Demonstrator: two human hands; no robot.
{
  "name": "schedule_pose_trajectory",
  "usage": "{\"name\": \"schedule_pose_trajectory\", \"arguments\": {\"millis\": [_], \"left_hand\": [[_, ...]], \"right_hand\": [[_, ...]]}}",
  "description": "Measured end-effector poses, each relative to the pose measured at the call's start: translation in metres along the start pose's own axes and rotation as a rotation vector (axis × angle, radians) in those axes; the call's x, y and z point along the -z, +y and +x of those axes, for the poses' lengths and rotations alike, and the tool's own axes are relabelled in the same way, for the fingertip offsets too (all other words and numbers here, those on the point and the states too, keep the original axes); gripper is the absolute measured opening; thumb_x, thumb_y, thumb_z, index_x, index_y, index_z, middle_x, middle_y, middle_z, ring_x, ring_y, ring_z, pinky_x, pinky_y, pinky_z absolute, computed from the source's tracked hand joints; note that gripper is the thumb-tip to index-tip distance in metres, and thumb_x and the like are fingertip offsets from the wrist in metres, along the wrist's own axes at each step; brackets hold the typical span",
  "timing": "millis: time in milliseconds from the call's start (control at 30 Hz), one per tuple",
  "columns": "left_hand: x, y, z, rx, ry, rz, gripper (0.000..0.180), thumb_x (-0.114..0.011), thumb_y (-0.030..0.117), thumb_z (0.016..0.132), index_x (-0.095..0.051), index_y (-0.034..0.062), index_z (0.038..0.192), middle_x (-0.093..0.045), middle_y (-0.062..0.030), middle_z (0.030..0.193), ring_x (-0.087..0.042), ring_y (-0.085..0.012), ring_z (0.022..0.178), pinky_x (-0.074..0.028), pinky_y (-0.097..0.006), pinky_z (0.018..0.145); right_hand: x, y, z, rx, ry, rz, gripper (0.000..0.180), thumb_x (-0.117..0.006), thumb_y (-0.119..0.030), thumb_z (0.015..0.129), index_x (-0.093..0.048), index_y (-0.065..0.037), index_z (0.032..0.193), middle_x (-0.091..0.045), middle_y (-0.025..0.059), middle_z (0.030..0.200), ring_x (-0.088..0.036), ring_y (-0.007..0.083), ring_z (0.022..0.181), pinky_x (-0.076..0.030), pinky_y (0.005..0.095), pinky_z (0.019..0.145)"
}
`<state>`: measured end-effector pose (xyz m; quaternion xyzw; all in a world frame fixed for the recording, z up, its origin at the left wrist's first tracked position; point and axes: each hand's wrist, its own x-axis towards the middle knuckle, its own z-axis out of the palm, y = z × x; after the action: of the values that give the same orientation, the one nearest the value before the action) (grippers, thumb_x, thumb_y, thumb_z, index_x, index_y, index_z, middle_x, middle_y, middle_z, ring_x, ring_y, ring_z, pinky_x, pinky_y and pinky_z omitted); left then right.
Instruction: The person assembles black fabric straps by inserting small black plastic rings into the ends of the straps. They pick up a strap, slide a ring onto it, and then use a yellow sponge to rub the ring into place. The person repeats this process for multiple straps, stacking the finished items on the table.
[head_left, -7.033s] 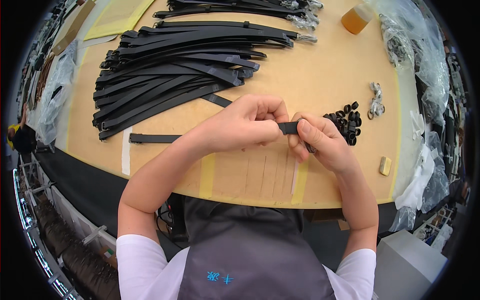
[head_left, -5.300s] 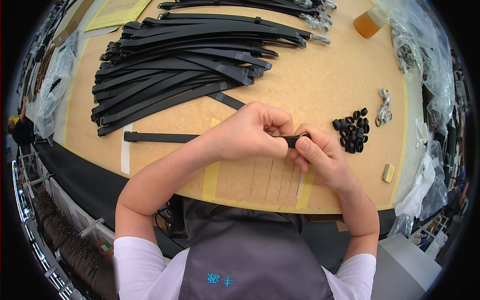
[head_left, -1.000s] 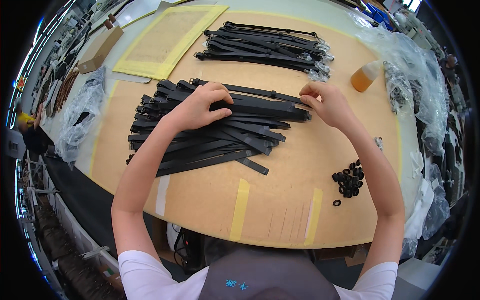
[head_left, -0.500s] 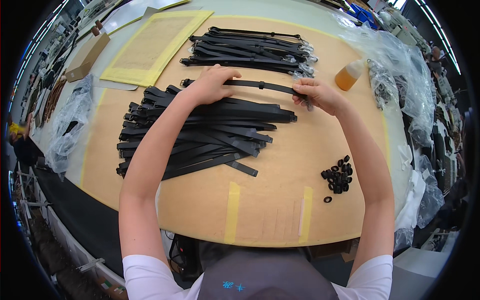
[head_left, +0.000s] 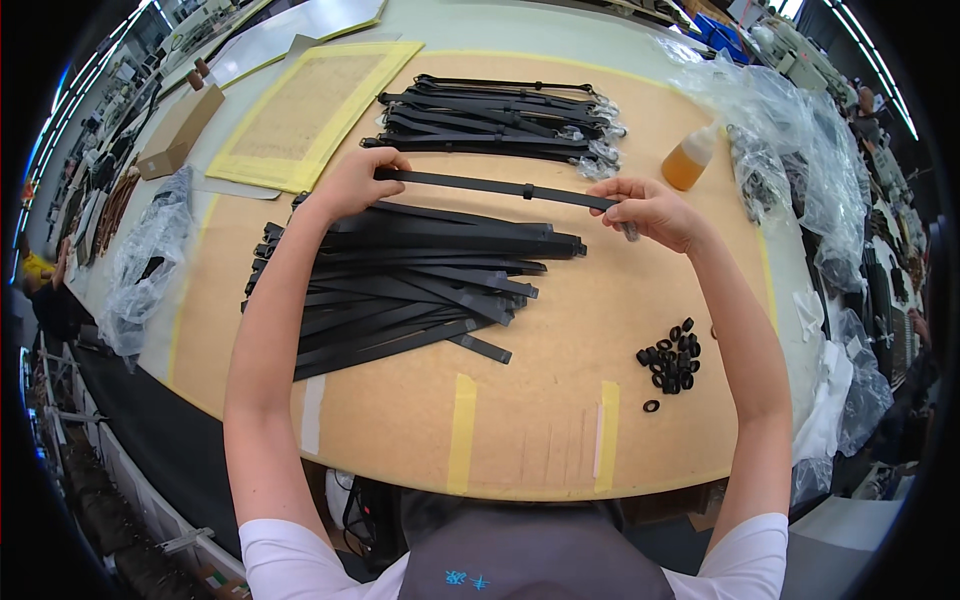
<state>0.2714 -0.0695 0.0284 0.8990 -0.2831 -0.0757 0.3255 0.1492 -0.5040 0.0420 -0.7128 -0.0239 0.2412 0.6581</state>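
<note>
A workshop, by the look of it one handling straps in batches: black straps (head_left: 460,236) lie in piles near the centre and at twelve o'clock, and small black loops (head_left: 670,365) sit heaped towards four, on a broad tan work board (head_left: 560,440). Pale machinery (head_left: 795,60) and strip lights (head_left: 880,65) show at two, a co-worker (head_left: 55,308) at nine.

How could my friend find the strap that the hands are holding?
Find the big tan board. Between its far heap of black straps and its near heap, look for one strap. Unlike the others, it stretches from the left hand to the right hand.
</note>
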Motion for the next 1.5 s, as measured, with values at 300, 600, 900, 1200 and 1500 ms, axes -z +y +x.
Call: {"name": "schedule_pose_trajectory", "arguments": {"millis": [300, 600, 900, 1200, 1500], "left_hand": [[0.022, 0.025, -0.024, 0.11, 0.07, -0.125, 0.027, -0.078, 0.008, 0.081, -0.071, 0.0028, 0.107, -0.066, 0.0003, 0.091, -0.058, -0.0077, 0.08, -0.048, -0.025, 0.074], [0.029, 0.053, -0.063, 0.035, 0.049, -0.502, 0.029, -0.08, 0.006, 0.083, -0.07, 0.0022, 0.109, -0.066, 0.0015, 0.095, -0.06, -0.0067, 0.086, -0.05, -0.023, 0.079], [0.002, 0.099, -0.133, -0.395, 0.531, -0.153, 0.02, -0.071, -0.016, 0.078, -0.062, -0.0001, 0.087, -0.065, -0.0064, 0.102, -0.063, -0.0165, 0.092, -0.05, -0.027, 0.082], [-0.024, 0.101, -0.175, -0.536, 0.714, -0.175, 0.028, -0.068, -0.019, 0.08, -0.058, 0.0033, 0.094, -0.065, -0.0129, 0.11, -0.061, -0.0205, 0.101, -0.049, -0.029, 0.09], [-0.044, 0.095, -0.182, -0.495, 0.742, -0.294, 0.043, -0.065, -0.021, 0.081, -0.053, 0.0043, 0.114, -0.061, -0.0103, 0.11, -0.059, -0.0188, 0.1, -0.047, -0.03, 0.092]], "right_hand": [[-0.005, -0.005, -0.03, 0.115, 0.203, -0.202, 0.046, -0.079, -0.01, 0.085, -0.06, -0.002, 0.125, -0.067, 0.0013, 0.103, -0.059, 0.0033, 0.081, -0.044, 0.0199, 0.06], [-0.026, -0.007, -0.078, 0.292, 0.279, -0.106, 0.042, -0.078, -0.004, 0.087, -0.059, 0.0, 0.124, -0.066, 0.0033, 0.107, -0.062, 0.0057, 0.087, -0.049, 0.0205, 0.069], [-0.068, 0.012, -0.128, 0.885, 0.794, -0.773, 0.028, -0.08, 0.005, 0.078, -0.061, -0.006, 0.095, -0.073, 0.0079, 0.101, -0.065, 0.0143, 0.086, -0.049, 0.0295, 0.078], [-0.079, 0.023, -0.152, 1.336, 0.949, -0.974, 0.038, -0.083, 0.002, 0.074, -0.055, -0.017, 0.092, -0.074, -0.0003, 0.099, -0.069, 0.0163, 0.085, -0.04, 0.0343, 0.082], [-0.083, 0.041, -0.158, 1.374, 1.036, -1.065, 0.036, -0.079, 0.003, 0.074, -0.055, -0.019, 0.089, -0.074, -0.0024, 0.098, -0.068, 0.0203, 0.091, -0.04, 0.0346, 0.083]]}}
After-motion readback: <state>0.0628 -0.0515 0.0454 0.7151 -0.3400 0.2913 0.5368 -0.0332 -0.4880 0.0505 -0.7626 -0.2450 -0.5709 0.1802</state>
